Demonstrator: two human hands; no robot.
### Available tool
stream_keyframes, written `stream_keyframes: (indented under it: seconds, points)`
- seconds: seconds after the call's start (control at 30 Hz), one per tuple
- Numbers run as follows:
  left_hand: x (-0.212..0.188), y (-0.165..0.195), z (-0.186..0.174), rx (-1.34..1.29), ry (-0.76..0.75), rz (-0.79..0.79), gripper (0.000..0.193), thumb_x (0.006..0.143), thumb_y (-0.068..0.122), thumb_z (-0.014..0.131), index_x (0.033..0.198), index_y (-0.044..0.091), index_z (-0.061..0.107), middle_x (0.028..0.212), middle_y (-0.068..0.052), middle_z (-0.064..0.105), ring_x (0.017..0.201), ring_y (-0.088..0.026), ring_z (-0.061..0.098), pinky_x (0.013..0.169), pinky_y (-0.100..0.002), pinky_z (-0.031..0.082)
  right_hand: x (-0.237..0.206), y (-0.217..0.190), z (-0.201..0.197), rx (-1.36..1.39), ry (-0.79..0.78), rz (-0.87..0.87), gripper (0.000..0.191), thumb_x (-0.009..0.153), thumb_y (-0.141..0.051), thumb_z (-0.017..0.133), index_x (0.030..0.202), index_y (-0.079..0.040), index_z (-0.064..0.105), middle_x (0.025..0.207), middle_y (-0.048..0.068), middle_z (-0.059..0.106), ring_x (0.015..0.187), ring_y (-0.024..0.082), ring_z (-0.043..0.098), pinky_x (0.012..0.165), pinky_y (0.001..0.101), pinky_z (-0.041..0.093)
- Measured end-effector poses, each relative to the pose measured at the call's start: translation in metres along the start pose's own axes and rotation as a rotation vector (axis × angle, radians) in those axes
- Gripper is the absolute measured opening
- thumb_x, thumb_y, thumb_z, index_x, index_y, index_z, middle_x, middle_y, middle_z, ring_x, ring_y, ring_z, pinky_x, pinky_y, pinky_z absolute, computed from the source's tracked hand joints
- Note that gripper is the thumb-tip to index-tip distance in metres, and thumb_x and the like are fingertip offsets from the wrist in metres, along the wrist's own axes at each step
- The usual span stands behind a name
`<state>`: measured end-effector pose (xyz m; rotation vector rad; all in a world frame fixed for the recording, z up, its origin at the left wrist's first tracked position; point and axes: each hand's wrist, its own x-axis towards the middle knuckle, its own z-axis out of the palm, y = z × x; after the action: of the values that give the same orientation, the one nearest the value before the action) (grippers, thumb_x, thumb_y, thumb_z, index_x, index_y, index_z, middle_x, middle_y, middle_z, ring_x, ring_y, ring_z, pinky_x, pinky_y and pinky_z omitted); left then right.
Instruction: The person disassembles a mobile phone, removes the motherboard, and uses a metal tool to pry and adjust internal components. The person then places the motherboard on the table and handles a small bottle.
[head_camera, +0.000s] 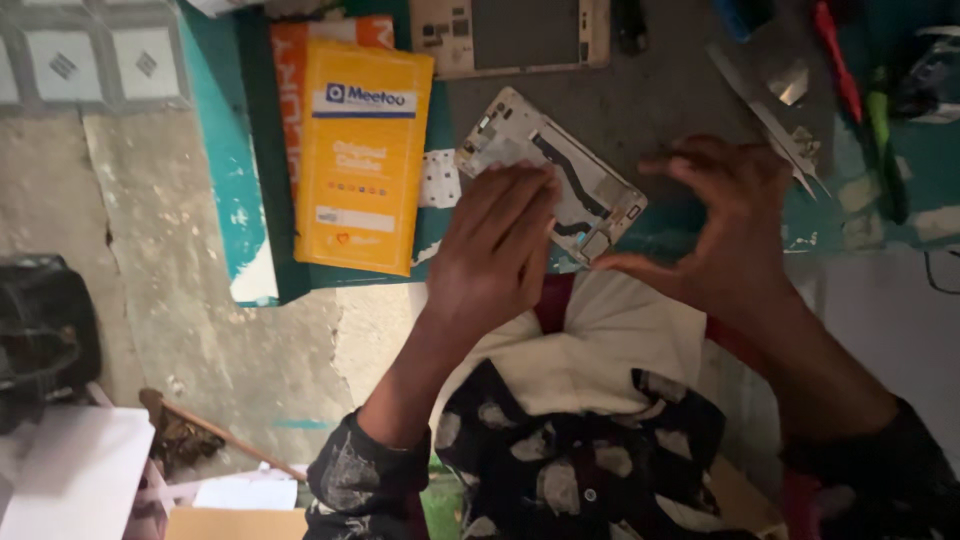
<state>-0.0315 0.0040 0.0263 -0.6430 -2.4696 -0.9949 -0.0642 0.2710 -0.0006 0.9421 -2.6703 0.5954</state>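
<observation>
Opened white phone frame (560, 170) lies tilted on the workbench.

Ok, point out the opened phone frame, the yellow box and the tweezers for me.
opened phone frame (585, 190), head view, on its exposed inner middle.
yellow box (362, 160), head view, centre of its front face.
tweezers (770, 125), head view, midway along the metal arms.

Yellow flat box (363, 155) over an orange one (300, 70), second opened phone (510, 35), tweezers (768, 118), red-handled tool (838, 60).
</observation>
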Motion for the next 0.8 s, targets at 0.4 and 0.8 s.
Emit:
stream_keyframes:
  seconds: [0.4,0.8]
  points:
    - [-0.001,0.000,0.000,0.115,-0.095,0.054,0.026,0.101,0.006,0.073,0.123,-0.006,0.068,0.132,-0.019,0.064,0.130,-0.035,0.061,0.118,-0.051,0.050,-0.005,-0.006,-0.004,0.035,0.013,-0.017,0.092,0.078,-0.062,0.094,0.139,-0.014,0.044,0.139,0.011,0.059,0.133,0.031,0.048,0.113,0.0541,0.029]
    - [-0.003,-0.002,-0.002,0.176,-0.088,0.078,0.023,0.101,0.005,0.073,0.121,-0.005,0.069,0.133,-0.018,0.065,0.131,-0.034,0.061,0.118,-0.050,0.050,0.005,-0.010,-0.014,-0.001,-0.078,-0.041,0.092,0.066,-0.066,0.091,0.127,-0.012,0.048,0.127,0.011,0.065,0.122,0.032,0.054,0.106,0.0537,0.029]
